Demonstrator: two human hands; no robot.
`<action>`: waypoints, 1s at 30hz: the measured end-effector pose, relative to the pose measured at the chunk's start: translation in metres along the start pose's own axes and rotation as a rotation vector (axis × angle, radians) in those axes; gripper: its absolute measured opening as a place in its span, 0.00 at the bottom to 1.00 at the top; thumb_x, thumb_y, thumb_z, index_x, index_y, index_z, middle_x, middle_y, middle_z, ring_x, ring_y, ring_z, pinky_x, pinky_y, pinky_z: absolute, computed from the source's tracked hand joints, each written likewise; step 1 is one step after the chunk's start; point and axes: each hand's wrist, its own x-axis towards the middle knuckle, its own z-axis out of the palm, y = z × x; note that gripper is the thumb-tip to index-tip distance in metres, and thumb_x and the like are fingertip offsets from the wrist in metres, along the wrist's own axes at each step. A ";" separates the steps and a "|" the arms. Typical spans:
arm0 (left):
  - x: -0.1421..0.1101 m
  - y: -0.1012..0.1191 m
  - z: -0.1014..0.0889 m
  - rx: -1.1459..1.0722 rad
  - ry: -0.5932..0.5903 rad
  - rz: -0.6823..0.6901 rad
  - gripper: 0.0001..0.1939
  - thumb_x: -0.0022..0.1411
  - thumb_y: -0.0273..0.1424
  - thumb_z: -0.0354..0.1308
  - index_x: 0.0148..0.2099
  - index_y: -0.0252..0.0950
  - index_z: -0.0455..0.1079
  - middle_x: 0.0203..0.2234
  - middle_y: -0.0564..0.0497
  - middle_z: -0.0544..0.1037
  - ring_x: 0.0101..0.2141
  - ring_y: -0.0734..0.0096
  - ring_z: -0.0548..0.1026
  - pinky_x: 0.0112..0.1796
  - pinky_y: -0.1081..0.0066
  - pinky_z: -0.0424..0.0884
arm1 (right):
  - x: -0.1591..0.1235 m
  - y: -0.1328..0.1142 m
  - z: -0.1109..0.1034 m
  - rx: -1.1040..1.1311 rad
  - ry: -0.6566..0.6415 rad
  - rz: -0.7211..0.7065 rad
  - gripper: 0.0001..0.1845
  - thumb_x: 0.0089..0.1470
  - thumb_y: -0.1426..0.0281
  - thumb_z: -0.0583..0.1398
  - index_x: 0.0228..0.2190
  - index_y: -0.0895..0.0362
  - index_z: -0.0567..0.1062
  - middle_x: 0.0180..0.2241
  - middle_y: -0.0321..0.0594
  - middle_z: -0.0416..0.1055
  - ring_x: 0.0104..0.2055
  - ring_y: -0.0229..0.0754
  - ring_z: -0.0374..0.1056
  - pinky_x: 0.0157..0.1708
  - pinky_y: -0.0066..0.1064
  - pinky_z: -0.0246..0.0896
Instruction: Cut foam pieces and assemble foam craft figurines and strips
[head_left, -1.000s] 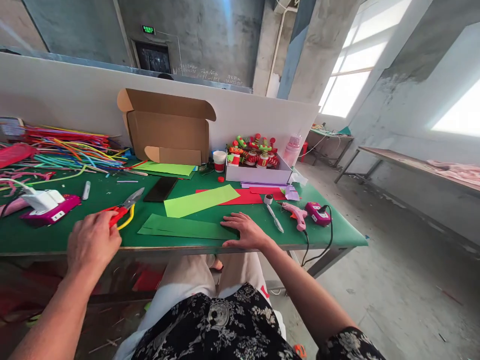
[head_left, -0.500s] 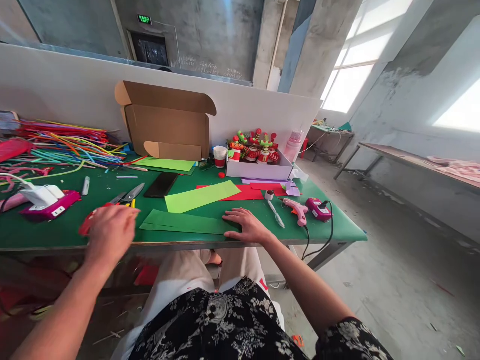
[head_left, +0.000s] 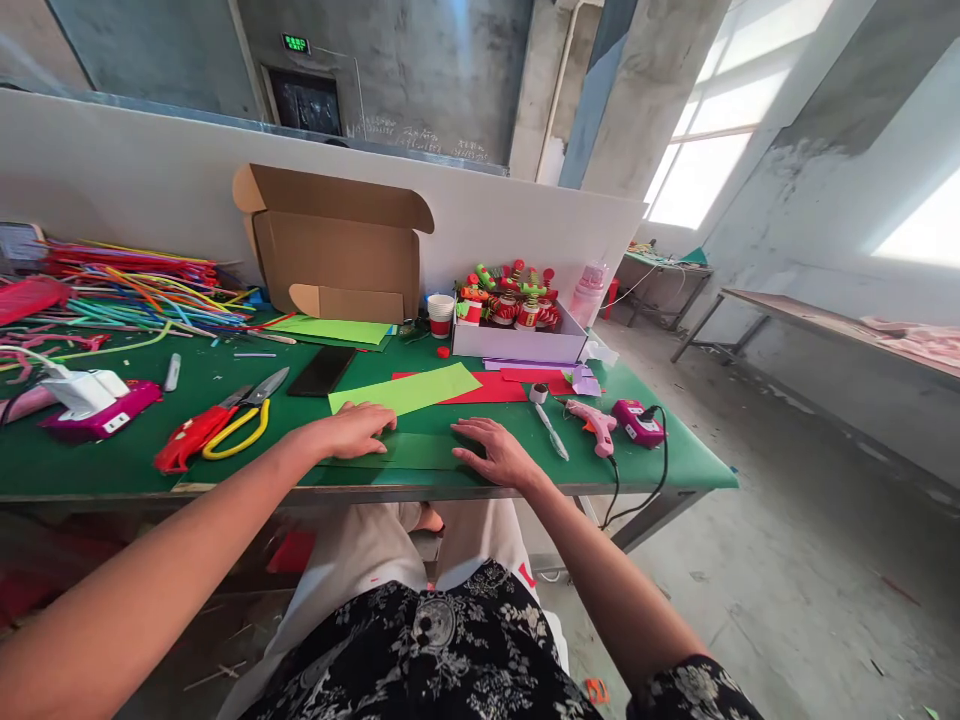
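Note:
My left hand (head_left: 352, 430) lies flat, fingers stretched, on the left part of a dark green paper sheet (head_left: 420, 450) near the table's front edge. On the sheet's right end rests my right hand (head_left: 496, 452), also flat with fingers spread. Neither hand holds anything. A light green strip (head_left: 409, 388) lies just beyond the dark sheet, over red paper (head_left: 495, 388). Red and yellow scissors (head_left: 217, 428) lie on the green table (head_left: 112, 460) to the left of my left hand.
A black phone (head_left: 324, 370), open cardboard box (head_left: 337, 250) and paper cup (head_left: 439, 314) stand behind. A white box of red and green craft figures (head_left: 517, 320) sits back right. Pink glue gun (head_left: 592, 425) and pen (head_left: 551, 428) lie right. Coloured pipe cleaners (head_left: 127, 285) and a white charger (head_left: 90, 390) fill the left.
My left hand let go of the scissors, which now lie on the table, and moved right onto the dark green sheet. My right hand stayed on the sheet.

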 end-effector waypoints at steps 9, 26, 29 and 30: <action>0.000 -0.002 0.001 -0.122 0.039 0.025 0.13 0.52 0.33 0.58 0.41 0.40 0.66 0.38 0.50 0.76 0.38 0.66 0.73 0.37 0.72 0.67 | -0.002 0.004 0.001 0.017 0.035 0.029 0.37 0.58 0.52 0.60 0.62 0.57 0.64 0.63 0.55 0.61 0.65 0.53 0.59 0.61 0.49 0.58; -0.005 -0.007 0.020 -0.160 0.129 -0.180 0.12 0.52 0.35 0.60 0.40 0.39 0.68 0.35 0.48 0.78 0.40 0.60 0.75 0.38 0.69 0.67 | -0.001 -0.041 0.030 -0.129 -0.017 -0.267 0.21 0.61 0.56 0.57 0.51 0.54 0.75 0.52 0.48 0.74 0.57 0.49 0.67 0.58 0.44 0.60; -0.002 -0.006 0.018 -0.176 0.115 -0.189 0.10 0.50 0.33 0.61 0.37 0.39 0.69 0.31 0.51 0.77 0.36 0.61 0.75 0.35 0.70 0.65 | 0.001 -0.046 0.034 -0.137 -0.042 -0.231 0.24 0.60 0.55 0.58 0.53 0.55 0.73 0.54 0.47 0.73 0.57 0.50 0.67 0.57 0.42 0.60; 0.000 -0.004 0.017 -0.181 0.116 -0.189 0.10 0.49 0.32 0.61 0.36 0.39 0.68 0.30 0.52 0.77 0.35 0.62 0.75 0.34 0.70 0.65 | 0.001 -0.047 0.033 -0.141 -0.048 -0.220 0.25 0.60 0.55 0.59 0.54 0.55 0.73 0.54 0.47 0.73 0.57 0.50 0.66 0.57 0.42 0.60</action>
